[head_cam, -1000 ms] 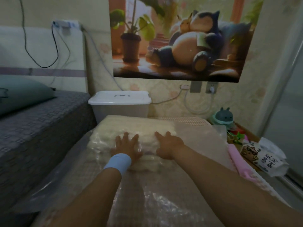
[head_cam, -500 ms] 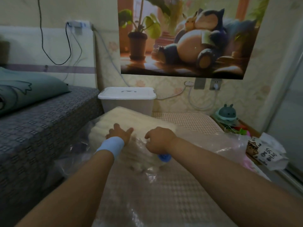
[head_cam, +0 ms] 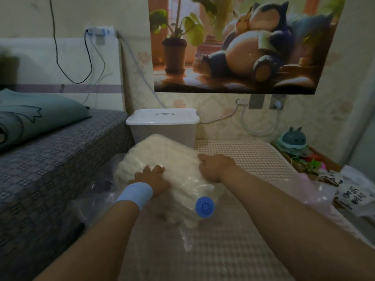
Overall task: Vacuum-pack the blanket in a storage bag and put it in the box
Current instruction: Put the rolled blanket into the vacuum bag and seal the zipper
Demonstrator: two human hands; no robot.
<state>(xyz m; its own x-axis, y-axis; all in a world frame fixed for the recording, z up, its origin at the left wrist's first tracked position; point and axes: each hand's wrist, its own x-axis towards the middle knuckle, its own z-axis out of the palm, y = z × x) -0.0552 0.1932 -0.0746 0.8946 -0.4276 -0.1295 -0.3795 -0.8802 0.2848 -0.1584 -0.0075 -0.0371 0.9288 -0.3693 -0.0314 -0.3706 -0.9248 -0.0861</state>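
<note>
Rolled up tighter and tipped higher than a moment before, with the round blue plastic valve (head_cam: 205, 206) turned up into plain sight near the front. Looked like one fat, soft bundle: a cream fluffy folded blanket (head_cam: 158, 151) packed inside a clear plastic storage bag (head_cam: 95, 195). Sat on the tan checked mat (head_cam: 223, 240), just in front of the white plastic box (head_cam: 162, 126) with its lid on. Could not tell if touching the box or not. Rose up at the far side and lay low at the near side.

Pressed down on the near left part of the bundle with the left hand (head_cam: 152, 179), fingers straight and spread, holding nothing. Wore a light blue cloth wristband (head_cam: 135, 194) just behind that hand. Gripped the right top edge of the bundle with the right hand (head_cam: 215, 167), fingers bent round the plastic. Reached forward with both arms, bare and long.

Looked bumpy and wrinkled where the plastic hugged the blanket. Spread out loose, thin and shiny on the left side, toward the grey patterned bed (head_cam: 50, 163). Felt-looking softness in the blanket, smooth hard sides on the box, tiny squares all over the mat.
</note>
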